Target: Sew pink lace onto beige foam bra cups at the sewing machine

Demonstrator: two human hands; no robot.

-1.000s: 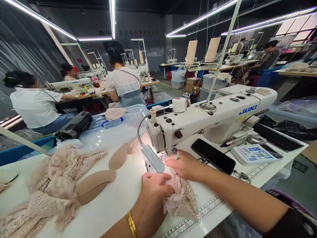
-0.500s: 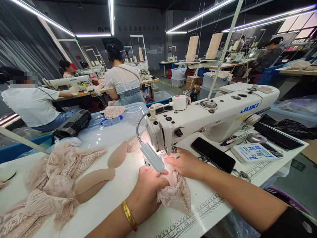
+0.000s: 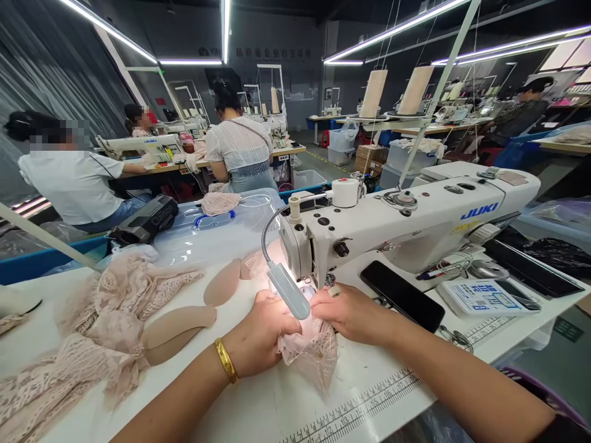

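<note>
A piece of pale pink lace point(image 3: 316, 354) is held on the bench point(image 3: 258, 409), under the head of the white sewing machine point(image 3: 429, 215), and its loose end is spread toward the near edge. By the left hand point(image 3: 261, 332) the lace is grasped, with the thumb laid on top; a part of these fingers is covered by the small grey lamp point(image 3: 290, 292). By the right hand point(image 3: 353, 315) the lace is touched with the fingertips, just beside the needle area; whether it is pinched there or only pressed, it cannot be told. A gold bracelet point(image 3: 225, 361) is worn on the left wrist.

Toward the left edge of the bench, a heap of lace point(image 3: 111, 314) is placed, and a tan seamed cup point(image 3: 178, 335) is seen touching it. A second tan cup point(image 3: 222, 283) is laid nearer to the far edge. A black phone point(image 3: 402, 296) is put to the right of the right hand, and a white and blue box point(image 3: 484, 297) is kept toward the right corner. Along the near edge a ruler scale point(image 3: 355, 413) is marked.
</note>
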